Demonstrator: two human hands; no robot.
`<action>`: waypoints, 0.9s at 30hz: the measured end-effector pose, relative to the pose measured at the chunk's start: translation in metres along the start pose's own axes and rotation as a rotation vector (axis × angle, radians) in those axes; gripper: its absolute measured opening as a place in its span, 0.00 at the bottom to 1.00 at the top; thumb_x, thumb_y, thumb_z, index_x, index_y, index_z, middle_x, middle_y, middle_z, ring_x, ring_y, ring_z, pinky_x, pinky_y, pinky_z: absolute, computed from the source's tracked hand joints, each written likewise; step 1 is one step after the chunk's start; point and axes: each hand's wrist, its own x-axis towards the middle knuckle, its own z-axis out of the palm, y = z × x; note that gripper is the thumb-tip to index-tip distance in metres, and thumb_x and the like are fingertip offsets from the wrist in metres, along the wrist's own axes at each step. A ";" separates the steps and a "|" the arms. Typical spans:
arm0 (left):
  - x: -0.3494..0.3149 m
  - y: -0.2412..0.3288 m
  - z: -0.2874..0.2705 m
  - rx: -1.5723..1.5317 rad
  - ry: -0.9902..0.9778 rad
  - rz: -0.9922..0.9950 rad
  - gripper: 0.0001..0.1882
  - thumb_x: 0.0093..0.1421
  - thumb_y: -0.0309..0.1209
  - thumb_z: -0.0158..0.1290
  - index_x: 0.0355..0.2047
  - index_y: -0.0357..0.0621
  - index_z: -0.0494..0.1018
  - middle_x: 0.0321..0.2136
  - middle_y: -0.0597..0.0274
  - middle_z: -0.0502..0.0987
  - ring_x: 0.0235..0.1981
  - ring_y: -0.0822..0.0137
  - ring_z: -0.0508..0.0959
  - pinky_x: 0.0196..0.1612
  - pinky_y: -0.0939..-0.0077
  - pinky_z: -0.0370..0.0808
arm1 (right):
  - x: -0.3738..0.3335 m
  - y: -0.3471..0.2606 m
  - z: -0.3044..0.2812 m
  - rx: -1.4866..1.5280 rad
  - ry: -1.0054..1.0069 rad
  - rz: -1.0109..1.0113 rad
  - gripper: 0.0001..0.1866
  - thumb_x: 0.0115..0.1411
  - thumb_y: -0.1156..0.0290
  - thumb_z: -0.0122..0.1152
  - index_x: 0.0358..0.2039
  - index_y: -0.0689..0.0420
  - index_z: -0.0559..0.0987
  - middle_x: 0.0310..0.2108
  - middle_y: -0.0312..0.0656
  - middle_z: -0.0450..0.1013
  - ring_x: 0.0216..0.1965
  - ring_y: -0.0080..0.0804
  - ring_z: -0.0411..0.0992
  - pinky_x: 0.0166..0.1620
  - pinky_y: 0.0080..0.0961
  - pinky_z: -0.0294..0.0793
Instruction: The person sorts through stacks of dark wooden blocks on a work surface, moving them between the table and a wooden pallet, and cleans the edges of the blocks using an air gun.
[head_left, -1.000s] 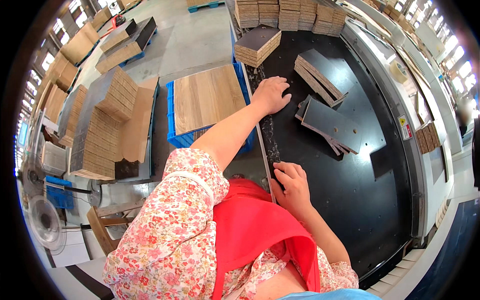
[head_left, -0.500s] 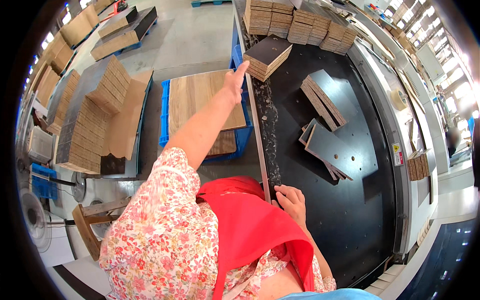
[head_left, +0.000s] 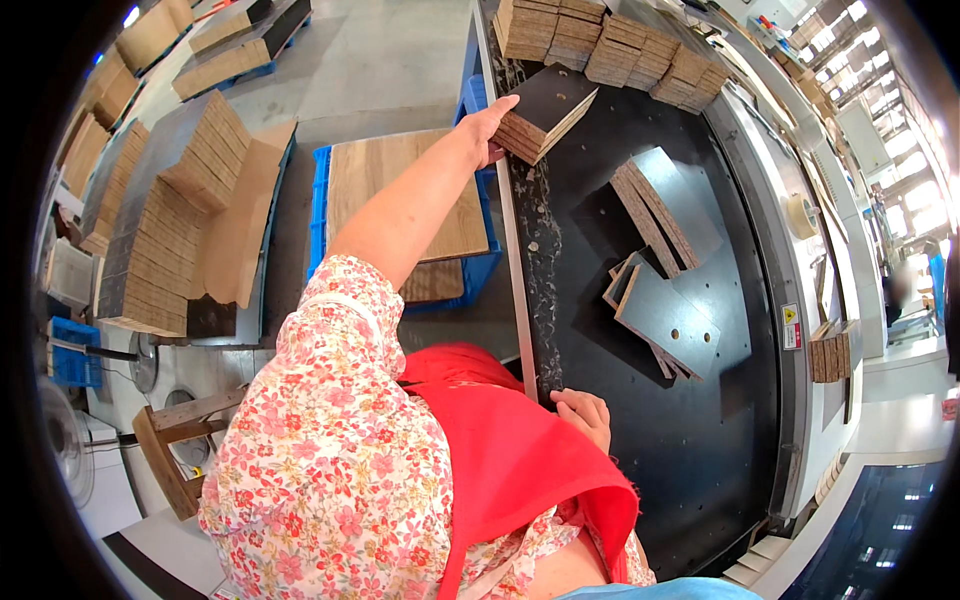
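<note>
My left hand (head_left: 487, 130) is stretched forward over the table's left edge. It closes on the near left end of a small stack of dark-faced particle boards (head_left: 548, 105), thumb at the top corner and fingers lower down, partly hidden. Near my body, my right hand (head_left: 584, 412) rests by the edge of the black table (head_left: 690, 440), fingers curled and nothing visible in them. Between the hands and to the right lie loose boards: a leaning pair (head_left: 655, 215) and a fanned group with round holes (head_left: 665, 315).
Several tall stacks of boards (head_left: 610, 45) line the table's far end. A metal machine frame (head_left: 770, 250) with a tape roll (head_left: 801, 217) borders the right. On the left are a blue crate (head_left: 322, 205) under wood panels (head_left: 400, 190) and a large board pile (head_left: 160, 230).
My left hand has moved slightly forward and right, its thumb now on the stack's corner. My right hand stays by the table edge, its fingers curled in more. The view has shifted a little.
</note>
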 end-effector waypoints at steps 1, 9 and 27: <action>-0.001 0.001 0.001 -0.006 0.023 0.006 0.30 0.49 0.56 0.65 0.44 0.50 0.74 0.44 0.64 0.76 0.45 0.65 0.74 0.48 0.67 0.71 | 0.001 0.001 0.000 0.004 -0.001 0.001 0.10 0.49 0.78 0.64 0.35 0.62 0.78 0.43 0.42 0.77 0.47 0.43 0.73 0.50 0.37 0.69; -0.001 -0.021 -0.034 -0.362 -0.046 0.179 0.23 0.51 0.42 0.66 0.41 0.41 0.74 0.37 0.59 0.79 0.38 0.61 0.80 0.43 0.61 0.77 | 0.002 0.005 -0.001 0.025 0.001 -0.037 0.12 0.47 0.81 0.65 0.35 0.61 0.77 0.43 0.43 0.78 0.46 0.45 0.74 0.49 0.38 0.70; -0.015 -0.066 -0.245 -0.491 0.396 0.500 0.45 0.47 0.34 0.70 0.60 0.38 0.55 0.47 0.53 0.70 0.44 0.61 0.75 0.43 0.61 0.77 | 0.000 0.020 0.006 -0.032 0.029 -0.025 0.14 0.51 0.84 0.62 0.40 0.61 0.76 0.35 0.47 0.77 0.38 0.44 0.73 0.44 0.38 0.72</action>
